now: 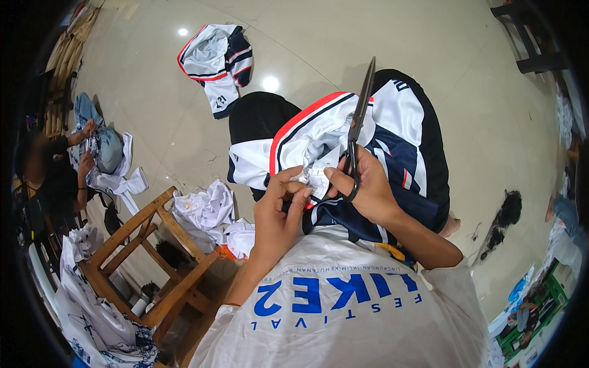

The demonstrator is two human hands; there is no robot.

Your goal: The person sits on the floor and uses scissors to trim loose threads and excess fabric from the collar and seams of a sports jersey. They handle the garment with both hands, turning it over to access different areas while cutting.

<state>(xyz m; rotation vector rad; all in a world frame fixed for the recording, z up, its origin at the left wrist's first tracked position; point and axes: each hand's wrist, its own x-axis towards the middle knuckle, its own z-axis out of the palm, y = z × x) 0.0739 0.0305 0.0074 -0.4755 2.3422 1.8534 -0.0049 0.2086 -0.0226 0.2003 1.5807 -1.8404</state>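
Your right hand partly hidden by the scissors, blurred co-worker's head left of them, cropped black stand right of them

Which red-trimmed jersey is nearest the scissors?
The lap jersey: the scissors in the right hand cross over it. The other jersey lies apart on the floor.

White-and-navy garment (red and dark stripes).

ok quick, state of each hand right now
Left hand: closed, pinching white cloth of the shirt.
Right hand: closed, holding the scissors, thumb at the same cloth.
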